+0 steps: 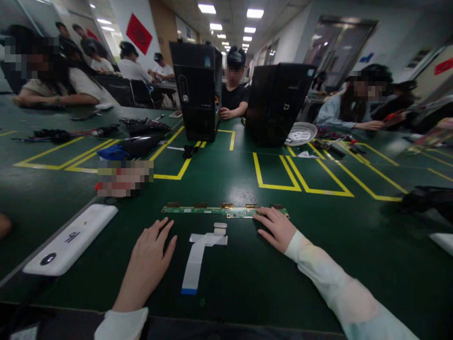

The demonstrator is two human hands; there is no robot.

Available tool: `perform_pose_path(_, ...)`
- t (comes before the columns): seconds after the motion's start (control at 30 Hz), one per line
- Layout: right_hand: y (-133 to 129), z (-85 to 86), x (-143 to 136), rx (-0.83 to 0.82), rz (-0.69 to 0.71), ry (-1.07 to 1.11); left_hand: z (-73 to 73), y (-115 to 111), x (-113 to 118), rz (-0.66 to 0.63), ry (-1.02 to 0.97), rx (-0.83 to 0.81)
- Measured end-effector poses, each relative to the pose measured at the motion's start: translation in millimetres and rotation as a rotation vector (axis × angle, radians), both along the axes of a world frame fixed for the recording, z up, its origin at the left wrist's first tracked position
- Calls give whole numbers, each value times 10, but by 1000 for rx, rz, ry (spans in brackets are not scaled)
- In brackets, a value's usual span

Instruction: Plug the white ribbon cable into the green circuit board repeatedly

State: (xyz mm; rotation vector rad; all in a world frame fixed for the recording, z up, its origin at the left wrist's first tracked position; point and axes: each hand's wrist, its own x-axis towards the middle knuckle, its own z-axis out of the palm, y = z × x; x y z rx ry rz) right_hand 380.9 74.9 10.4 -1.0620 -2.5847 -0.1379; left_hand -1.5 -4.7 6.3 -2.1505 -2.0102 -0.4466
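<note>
A long, narrow green circuit board with brown tabs along its back edge lies crosswise on the green table. My right hand rests at its right end, fingers spread, fingertips on or beside the board. Just in front of the board's left end lies my left hand, fingers apart and holding nothing. Between the hands is a folded white ribbon cable with a blue end. A small white connector piece sits at the cable's back end, near the board.
A white box-like device lies at the left. Two black computer towers stand at the back, with a white basket beside the right one. Bundled cables lie at the back left. Yellow tape marks the table, and several people sit around.
</note>
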Motion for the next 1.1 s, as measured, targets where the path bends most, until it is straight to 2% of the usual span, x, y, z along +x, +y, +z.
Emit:
perform_pose_path(0.1, 9, -88, 105, -52, 52, 70, -6, 0, -3, 1, 11, -3)
perform_pose_path(0.23, -45, -108, 50, -49, 15, 70, 3, 2, -1, 7, 18, -21)
perform_pose_path(0.43, -79, -42, -171, -54, -16, 61, 19, 3, 6, -2, -1, -16)
perform_pose_path(0.63, -31, 102, -333, -22, -30, 84, 53, 2, 7, -10, -60, -38)
perform_pose_path(0.77, 56, 112, -345, -23, 21, 117, 132, -40, 83, -123, -174, -63)
perform_pose_path(0.9, 100, 17, -256, -62, 57, 173, 234, -103, 262, -287, -269, -164)
perform_pose_path(1.1, 49, -86, -141, -66, 102, 123, 448, -10, 536, -528, -198, -238)
